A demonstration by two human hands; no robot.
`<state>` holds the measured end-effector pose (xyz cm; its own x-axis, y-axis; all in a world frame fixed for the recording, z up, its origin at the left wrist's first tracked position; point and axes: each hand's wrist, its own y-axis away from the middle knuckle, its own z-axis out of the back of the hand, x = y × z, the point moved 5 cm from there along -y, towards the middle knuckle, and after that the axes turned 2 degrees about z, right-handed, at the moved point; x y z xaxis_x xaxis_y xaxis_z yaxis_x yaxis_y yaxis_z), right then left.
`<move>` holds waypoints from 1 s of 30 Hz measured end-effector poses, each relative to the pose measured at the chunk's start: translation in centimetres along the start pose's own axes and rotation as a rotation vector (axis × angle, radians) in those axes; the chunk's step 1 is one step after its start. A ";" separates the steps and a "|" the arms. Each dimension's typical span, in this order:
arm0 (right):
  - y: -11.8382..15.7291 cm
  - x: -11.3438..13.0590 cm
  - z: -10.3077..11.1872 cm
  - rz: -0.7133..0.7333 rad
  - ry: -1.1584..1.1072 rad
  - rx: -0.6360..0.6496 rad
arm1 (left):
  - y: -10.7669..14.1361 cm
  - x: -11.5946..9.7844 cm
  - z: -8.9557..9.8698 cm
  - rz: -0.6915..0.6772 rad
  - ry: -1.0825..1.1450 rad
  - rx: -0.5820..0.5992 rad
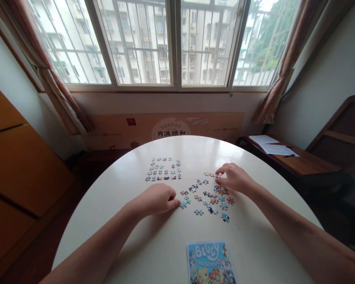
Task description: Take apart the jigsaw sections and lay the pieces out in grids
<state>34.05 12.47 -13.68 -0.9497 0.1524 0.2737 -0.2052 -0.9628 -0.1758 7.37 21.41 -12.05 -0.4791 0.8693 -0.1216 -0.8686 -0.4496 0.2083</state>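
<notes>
"Two hands, one white round desk [154, 252], many puzzle pieces. Left hand [158, 198] first?"

"Fingers curled in, thumb reaching forward, back of the hand uppermost. Its tip is just beside some light-blue loose pieces [183, 204]. Whether anything sits inside the curl, I cannot say."

"Right hand [236, 177]?"

"Thumb and forefinger narrowly parted at the far edge of the loose heap, beside a short line of pale pieces [207, 173]. A firm grip on any of them cannot be made out."

"Where does the puzzle stock lie?"

"Two lots. Loose pieces, mixed colours, some overlapping, between the hands and nearer the right. Sorted pieces [161, 167], beyond the left hand, laid out in spaced rows with gaps in the pattern."

"Printed matter?"

"One blue picture card [210, 262], lettered BLUEY, flat at the near edge of the view. Papers [278, 150] and a dark pen [289, 156] on the brown side table [298, 162] at right."

"Surroundings?"

"One barred window [148, 43], tied curtains [59, 98] either side, and a wide tan panel [112, 122] below, marked ZANKEE."
</notes>
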 end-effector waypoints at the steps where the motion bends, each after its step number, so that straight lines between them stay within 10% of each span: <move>1: 0.0 0.0 0.0 -0.001 0.024 -0.001 | 0.0 0.0 0.0 -0.001 0.003 -0.001; 30: 0.3 1.2 -0.2 -0.068 0.004 0.025 | 0.1 0.0 0.1 0.006 0.034 -0.008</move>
<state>32.83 12.43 -13.57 -0.9346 0.2188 0.2805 -0.2636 -0.9555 -0.1328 7.27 21.41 -11.90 -0.4886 0.8589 -0.1536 -0.8664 -0.4569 0.2015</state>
